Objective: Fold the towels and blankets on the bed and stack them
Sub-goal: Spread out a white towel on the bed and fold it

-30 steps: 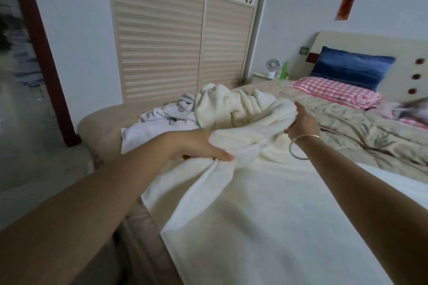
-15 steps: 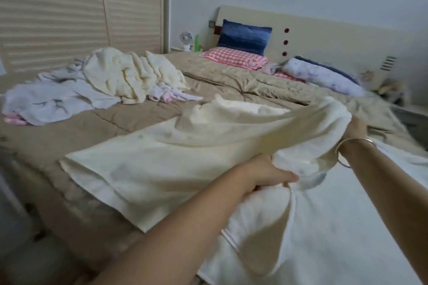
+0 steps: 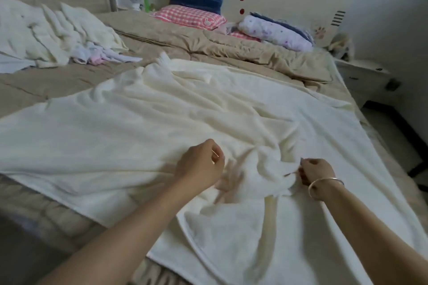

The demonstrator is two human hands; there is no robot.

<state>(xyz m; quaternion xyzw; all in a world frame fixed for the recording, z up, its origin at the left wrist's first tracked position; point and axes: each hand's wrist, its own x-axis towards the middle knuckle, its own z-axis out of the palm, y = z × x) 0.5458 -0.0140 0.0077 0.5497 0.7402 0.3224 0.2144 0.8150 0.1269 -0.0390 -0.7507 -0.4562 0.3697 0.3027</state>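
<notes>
item: cream blanket [image 3: 162,122] — spread across the bed [image 3: 208,48], with one bunched ridge between the two sets of fingers. left hand [image 3: 199,164]: fingers curled into the cloth, blurred, apparently gripping. right hand [image 3: 317,172]: fingers pinch the ridge's edge, likely to draw it flat for folding. change: half a second ago the blanket hung lifted between both hands — now laid down. unfolded pile [image 3: 46,28]: well beyond the left fingers.

Cream blanket [image 3: 162,111] spread, rumpled — unfolded pile [image 3: 46,30] (far-left).
</notes>
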